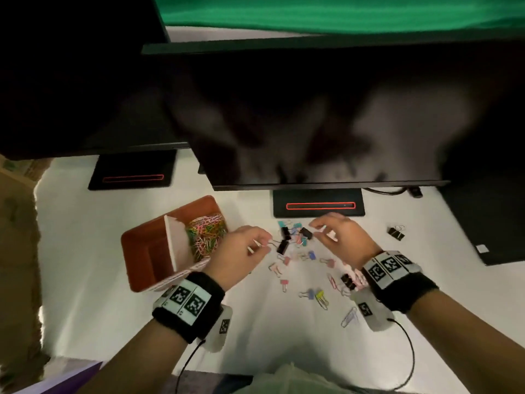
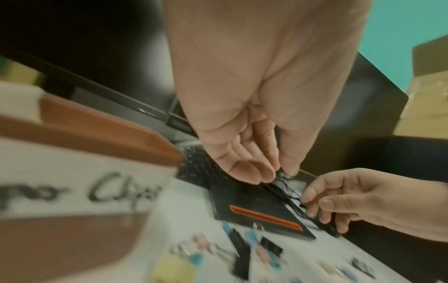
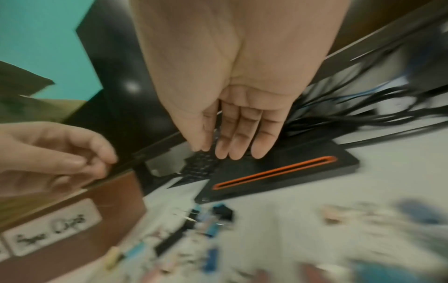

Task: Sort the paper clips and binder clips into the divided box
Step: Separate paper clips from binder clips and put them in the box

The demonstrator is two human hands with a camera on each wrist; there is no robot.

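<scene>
The brown divided box [image 1: 133, 245] stands at the left; its far compartment holds several coloured paper clips [image 1: 206, 234], and the near compartment [image 1: 154, 253] shows bare floor. A handwritten label [image 2: 97, 191] is on its side. Small coloured and black binder clips [image 1: 301, 253] lie scattered on the white desk to the right of the box. My left hand [image 1: 265, 244] pinches the wire handle of a black binder clip [image 1: 282, 247] at the pile's left edge. My right hand [image 1: 319, 230] hovers over the pile's far side with fingers straight [image 3: 230, 149], holding nothing.
Two dark monitors overhang the desk; their black stands with red strips [image 1: 319, 206] [image 1: 132, 177] sit just behind the clips. A lone black binder clip [image 1: 395, 233] lies at the right, near a black slab [image 1: 488, 223]. Cables [image 3: 351, 114] run behind the stand.
</scene>
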